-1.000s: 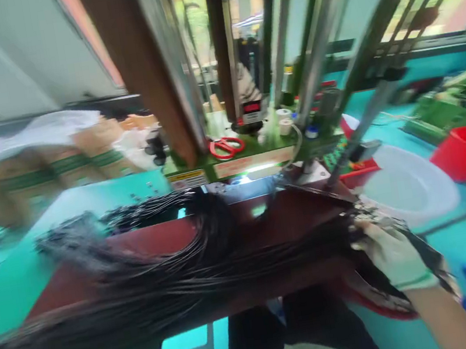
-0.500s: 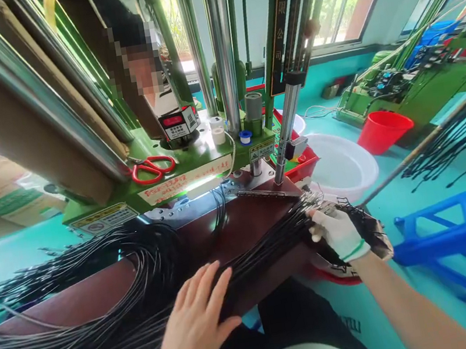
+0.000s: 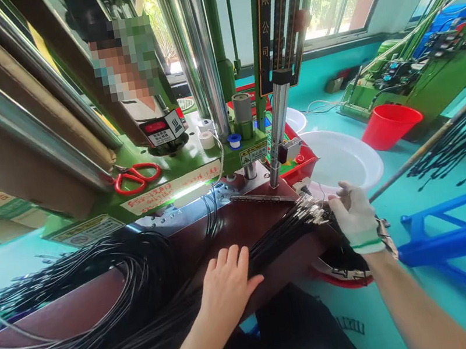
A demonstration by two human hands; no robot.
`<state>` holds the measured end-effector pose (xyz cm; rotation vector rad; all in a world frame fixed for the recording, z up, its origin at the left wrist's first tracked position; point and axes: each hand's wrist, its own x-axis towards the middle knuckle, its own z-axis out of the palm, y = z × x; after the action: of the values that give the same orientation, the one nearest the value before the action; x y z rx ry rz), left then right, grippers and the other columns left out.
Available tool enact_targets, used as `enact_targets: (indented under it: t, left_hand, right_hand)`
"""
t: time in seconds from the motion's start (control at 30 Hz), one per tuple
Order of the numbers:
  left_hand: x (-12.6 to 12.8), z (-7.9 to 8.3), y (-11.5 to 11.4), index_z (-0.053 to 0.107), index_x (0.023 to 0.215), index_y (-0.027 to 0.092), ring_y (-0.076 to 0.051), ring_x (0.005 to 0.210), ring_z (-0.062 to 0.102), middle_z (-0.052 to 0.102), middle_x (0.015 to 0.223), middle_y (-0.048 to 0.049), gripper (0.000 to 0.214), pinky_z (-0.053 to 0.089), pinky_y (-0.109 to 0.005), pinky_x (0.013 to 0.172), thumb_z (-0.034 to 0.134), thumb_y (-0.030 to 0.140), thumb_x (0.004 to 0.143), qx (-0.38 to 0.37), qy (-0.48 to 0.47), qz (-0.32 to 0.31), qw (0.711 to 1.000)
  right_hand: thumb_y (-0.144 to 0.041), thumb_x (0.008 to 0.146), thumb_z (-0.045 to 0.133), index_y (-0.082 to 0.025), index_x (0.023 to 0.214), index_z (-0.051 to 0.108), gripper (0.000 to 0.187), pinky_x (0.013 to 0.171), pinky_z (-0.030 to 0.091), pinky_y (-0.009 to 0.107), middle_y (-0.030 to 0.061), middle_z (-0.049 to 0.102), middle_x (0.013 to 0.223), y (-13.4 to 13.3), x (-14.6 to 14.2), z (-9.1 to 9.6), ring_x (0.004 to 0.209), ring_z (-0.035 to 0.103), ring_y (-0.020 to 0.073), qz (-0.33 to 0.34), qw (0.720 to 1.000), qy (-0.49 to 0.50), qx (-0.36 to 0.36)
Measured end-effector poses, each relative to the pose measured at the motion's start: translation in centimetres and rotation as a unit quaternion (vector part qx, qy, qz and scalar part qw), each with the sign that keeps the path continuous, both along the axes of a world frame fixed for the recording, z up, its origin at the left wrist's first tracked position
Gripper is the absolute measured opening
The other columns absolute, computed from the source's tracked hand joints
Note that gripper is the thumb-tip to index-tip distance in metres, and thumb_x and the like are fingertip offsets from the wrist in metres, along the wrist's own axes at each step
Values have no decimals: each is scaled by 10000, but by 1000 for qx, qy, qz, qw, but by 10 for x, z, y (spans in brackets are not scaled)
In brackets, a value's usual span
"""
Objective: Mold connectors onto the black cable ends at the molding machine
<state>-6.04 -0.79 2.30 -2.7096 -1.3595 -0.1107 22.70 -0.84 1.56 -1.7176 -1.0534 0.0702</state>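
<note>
A long bundle of black cables [image 3: 276, 241] lies across the dark red work table, its bare silvery ends [image 3: 311, 209] fanned out at the right. My left hand [image 3: 228, 275], ungloved, rests flat on the bundle with its fingers stretched forward and the thumb out to the side. My right hand [image 3: 354, 215] wears a white glove with a green cuff. It hovers just right of the silvery ends, its thumb and bent fingers apart. Nothing shows between them, though the palm side is partly hidden.
A green press [image 3: 181, 182] stands behind the table, with red-handled scissors [image 3: 138, 176] on it. More black cables [image 3: 144, 283] are heaped at left. A white basin [image 3: 341, 160], a red bucket [image 3: 391, 126] and a blue stool [image 3: 460, 244] are at right. Another person is behind the press.
My left hand has slid right and forward along the bundle. My right hand has moved right and up, off the silvery ends, which now show more fully. The view has shifted slightly.
</note>
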Motion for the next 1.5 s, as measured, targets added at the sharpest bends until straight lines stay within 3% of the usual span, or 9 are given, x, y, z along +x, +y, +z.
enact_targets:
  t: [0.1, 0.27, 0.47, 0.6, 0.8, 0.97, 1.03, 1.2, 1.5]
  left_hand:
    - [21, -2, 6, 511, 1120, 149, -237, 873, 518, 566, 977, -89, 388, 416, -346, 698, 500, 392, 817, 2, -10, -11, 1000]
    - [31, -5, 20, 555, 858, 158, -204, 763, 544, 567, 808, -61, 277, 375, -283, 586, 376, 368, 880, -43, -25, 17, 999]
    - [20, 11, 45, 523, 698, 180, -171, 623, 551, 572, 658, -28, 359, 327, -257, 546, 313, 401, 888, -210, -130, 69, 966]
    - [10, 29, 52, 557, 704, 176, -119, 559, 500, 570, 642, -7, 378, 342, -227, 538, 346, 451, 857, -352, -323, 67, 876]
    - [2, 47, 44, 504, 765, 153, -60, 364, 309, 447, 444, 55, 378, 235, -200, 402, 356, 491, 845, -505, -425, 60, 749]
    - [4, 47, 37, 384, 703, 183, -42, 347, 285, 473, 441, 63, 321, 212, -191, 398, 355, 463, 858, -510, -431, 40, 743]
    - [6, 45, 36, 387, 724, 183, -43, 350, 308, 514, 476, 49, 303, 225, -186, 393, 360, 455, 856, -514, -431, 37, 741]
    - [11, 39, 37, 398, 772, 181, -77, 421, 460, 592, 583, 2, 285, 273, -179, 389, 384, 458, 839, -527, -415, 41, 741]
    - [14, 34, 43, 451, 790, 160, -46, 405, 421, 609, 667, 0, 252, 299, -180, 403, 490, 408, 800, -527, -391, 50, 753]
  right_hand:
    - [-216, 791, 488, -184, 1058, 575, 283, 910, 427, 431, 103, 558, 1092, -9, -5, 1, 1016, 533, 244, 76, 971, -224, 27]
    - [-193, 805, 477, -187, 1175, 516, 372, 1032, 269, 516, 105, 484, 1264, -30, -31, -21, 1215, 378, 273, 289, 884, -366, -6]
    - [-145, 780, 496, -192, 1162, 518, 385, 995, 299, 557, 119, 470, 1257, -58, -27, -44, 1223, 363, 297, 231, 914, -333, 17]
    - [-131, 775, 487, -210, 1095, 566, 340, 991, 317, 542, 99, 529, 1182, -57, -30, -36, 1184, 414, 282, 250, 921, -298, 35]
    - [-180, 810, 484, -219, 1012, 609, 241, 817, 482, 389, 82, 625, 999, -30, -58, -10, 903, 591, 210, 293, 955, 23, 35]
    - [-354, 770, 588, -202, 987, 596, 265, 564, 491, 285, 51, 657, 806, 2, -78, 7, 624, 602, 150, 398, 790, 466, 20]
    - [-383, 741, 620, -166, 851, 612, 243, 509, 463, 253, 43, 647, 706, 12, -83, 12, 545, 572, 127, 400, 777, 485, 28]
    - [-382, 720, 640, -146, 662, 566, 254, 393, 390, 186, 25, 629, 589, 22, -80, 11, 433, 534, 96, 315, 828, 463, -3]
    - [-285, 631, 632, -158, 596, 538, 161, 319, 302, 167, -24, 525, 422, 23, -75, -3, 333, 426, 70, 271, 784, 557, 39]
